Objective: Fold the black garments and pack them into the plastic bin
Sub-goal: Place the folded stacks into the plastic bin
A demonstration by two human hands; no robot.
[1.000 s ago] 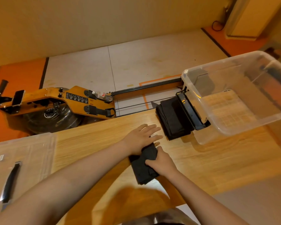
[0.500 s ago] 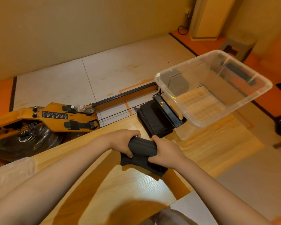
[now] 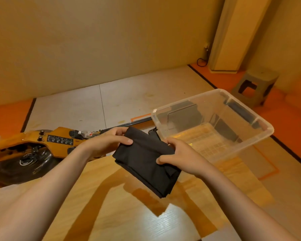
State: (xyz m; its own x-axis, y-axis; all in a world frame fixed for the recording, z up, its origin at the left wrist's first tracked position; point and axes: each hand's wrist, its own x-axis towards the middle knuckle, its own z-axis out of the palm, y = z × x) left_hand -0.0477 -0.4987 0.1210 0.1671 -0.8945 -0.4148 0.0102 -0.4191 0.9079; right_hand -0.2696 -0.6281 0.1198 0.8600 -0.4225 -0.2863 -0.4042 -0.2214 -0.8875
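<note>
black garment [image 3: 146,162], folded into a thick rectangular wad, is up off the wooden table [image 3: 129,214] in your two hands, held in the air just left of the plastic bin [image 3: 241,145] and not touching it. your left hand [image 3: 108,143] grips the far left corner, thumb lying across the top and fingers curled round the far edge. your right hand [image 3: 179,157] clamps the right edge the same way, thumb pressed on top, fingers wrapped beneath where you can't see them. the near end of the fold hangs lower, tilted toward the table. the bin stands upright and open on the right part of the table, with clear walls. dark panels show through its far side, possibly things behind it rather than inside, since the plastic blurs them. on the floor beyond the table's far edge lies an orange rowing machine [image 3: 42,141], and a grey stool [image 3: 255,87] sits by the wall to the right, well apart from the bin.
</note>
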